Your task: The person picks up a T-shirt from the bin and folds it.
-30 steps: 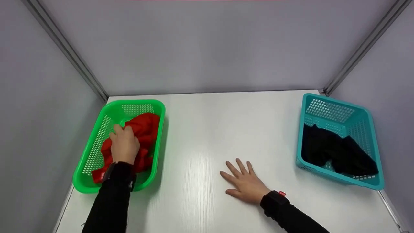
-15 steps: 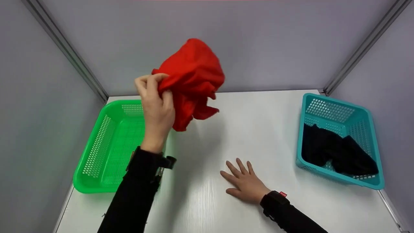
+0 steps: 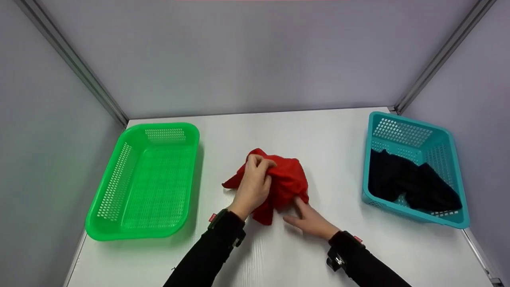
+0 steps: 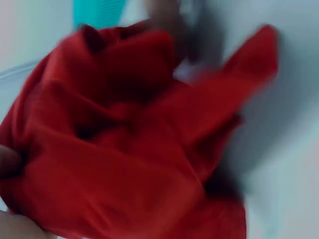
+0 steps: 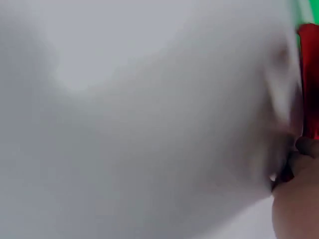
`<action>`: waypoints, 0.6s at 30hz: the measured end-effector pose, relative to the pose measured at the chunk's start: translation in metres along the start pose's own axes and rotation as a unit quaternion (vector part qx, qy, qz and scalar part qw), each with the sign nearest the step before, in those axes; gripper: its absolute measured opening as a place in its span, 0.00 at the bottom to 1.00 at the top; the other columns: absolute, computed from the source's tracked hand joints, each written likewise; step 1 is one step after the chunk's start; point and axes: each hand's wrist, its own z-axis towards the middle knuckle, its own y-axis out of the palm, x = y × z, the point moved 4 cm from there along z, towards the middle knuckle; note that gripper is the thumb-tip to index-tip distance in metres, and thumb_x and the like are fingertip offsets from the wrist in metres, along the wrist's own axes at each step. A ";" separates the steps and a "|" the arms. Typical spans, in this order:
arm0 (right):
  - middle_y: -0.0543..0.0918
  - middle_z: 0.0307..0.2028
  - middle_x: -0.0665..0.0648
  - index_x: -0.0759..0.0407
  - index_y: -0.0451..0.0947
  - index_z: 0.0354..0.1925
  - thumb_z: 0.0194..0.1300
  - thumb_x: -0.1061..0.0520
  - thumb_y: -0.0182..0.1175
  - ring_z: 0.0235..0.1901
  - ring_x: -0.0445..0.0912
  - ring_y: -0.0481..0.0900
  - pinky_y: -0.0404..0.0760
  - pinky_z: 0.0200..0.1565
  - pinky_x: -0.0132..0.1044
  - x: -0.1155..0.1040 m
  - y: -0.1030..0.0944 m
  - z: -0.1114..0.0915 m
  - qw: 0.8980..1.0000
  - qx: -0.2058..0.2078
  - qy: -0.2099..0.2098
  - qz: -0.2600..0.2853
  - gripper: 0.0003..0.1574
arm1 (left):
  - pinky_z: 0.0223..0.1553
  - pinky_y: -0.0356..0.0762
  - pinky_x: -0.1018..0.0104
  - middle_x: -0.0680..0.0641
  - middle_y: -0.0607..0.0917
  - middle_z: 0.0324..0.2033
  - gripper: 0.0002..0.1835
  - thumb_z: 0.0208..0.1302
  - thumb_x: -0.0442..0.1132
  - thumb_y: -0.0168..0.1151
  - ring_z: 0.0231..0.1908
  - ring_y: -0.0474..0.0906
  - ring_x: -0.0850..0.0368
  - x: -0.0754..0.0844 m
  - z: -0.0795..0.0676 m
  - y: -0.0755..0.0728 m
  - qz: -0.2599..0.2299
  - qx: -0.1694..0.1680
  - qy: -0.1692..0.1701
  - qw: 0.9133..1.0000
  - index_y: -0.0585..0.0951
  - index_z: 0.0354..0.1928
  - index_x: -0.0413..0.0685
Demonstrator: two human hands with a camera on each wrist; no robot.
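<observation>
A crumpled red cloth (image 3: 290,177) lies bunched over the middle of the white table. My left hand (image 3: 252,188) grips it from above, with fingers and thumb pinching its upper folds. In the left wrist view the cloth (image 4: 124,169) fills most of the picture, a fingertip and part of the hand showing at the left edge. My right hand (image 3: 312,221) reaches the cloth's near right edge; its forward fingers touch the fabric and are partly hidden by it, while the thumb points away to the left. The right wrist view catches only part of that hand (image 5: 299,204) beside the red fabric.
On the left stands a green plastic basket (image 3: 191,179) with nothing in it. A teal basket (image 3: 452,159) at the right holds black cloth (image 3: 414,183). Grey panels (image 3: 259,59) close off the back and both sides of the table (image 3: 247,131).
My left hand has lifted the red cloth out of the green basket and brought it right and down to the table's middle. The right hand has shifted slightly to meet its edge.
</observation>
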 end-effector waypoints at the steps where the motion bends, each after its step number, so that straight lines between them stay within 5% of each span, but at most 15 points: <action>1: 0.61 0.78 0.64 0.61 0.51 0.81 0.73 0.48 0.64 0.78 0.57 0.55 0.57 0.75 0.58 0.001 -0.002 0.000 0.999 0.007 0.020 0.038 0.51 | 0.56 0.78 0.56 0.41 0.70 0.53 0.13 0.71 0.26 0.58 0.56 0.72 0.45 -0.005 -0.005 0.005 0.006 -0.019 -0.011 1.000 0.79 0.54 0.44; 5: 0.54 0.81 0.62 0.55 0.43 0.83 0.74 0.52 0.65 0.80 0.56 0.51 0.55 0.77 0.54 -0.001 -0.008 0.003 0.987 0.045 0.056 0.142 0.55 | 0.61 0.79 0.54 0.42 0.69 0.62 0.20 0.72 0.33 0.63 0.64 0.69 0.44 -0.022 -0.022 0.021 0.040 -0.102 -0.040 0.993 0.76 0.64 0.47; 10: 0.63 0.77 0.62 0.51 0.52 0.81 0.75 0.49 0.63 0.76 0.56 0.62 0.67 0.72 0.52 -0.007 -0.013 0.009 0.974 0.093 0.079 0.192 0.46 | 0.70 0.69 0.46 0.44 0.68 0.71 0.32 0.70 0.42 0.66 0.74 0.61 0.38 -0.035 -0.043 0.037 0.137 -0.207 -0.007 0.969 0.71 0.74 0.51; 14: 0.79 0.46 0.55 0.59 0.71 0.50 0.78 0.46 0.60 0.52 0.47 0.74 0.73 0.53 0.37 -0.010 -0.021 0.014 0.957 0.166 0.122 0.206 0.18 | 0.72 0.63 0.39 0.47 0.68 0.74 0.38 0.67 0.46 0.69 0.76 0.56 0.32 -0.039 -0.058 0.048 0.191 -0.252 0.038 0.948 0.68 0.77 0.52; 18: 0.64 0.29 0.51 0.58 0.63 0.30 0.79 0.49 0.58 0.38 0.46 0.65 0.64 0.40 0.35 -0.016 -0.033 0.016 0.933 0.237 0.137 0.232 0.23 | 0.69 0.67 0.37 0.47 0.67 0.73 0.41 0.64 0.47 0.71 0.76 0.57 0.33 -0.043 -0.067 0.053 0.243 -0.219 0.061 0.943 0.66 0.77 0.55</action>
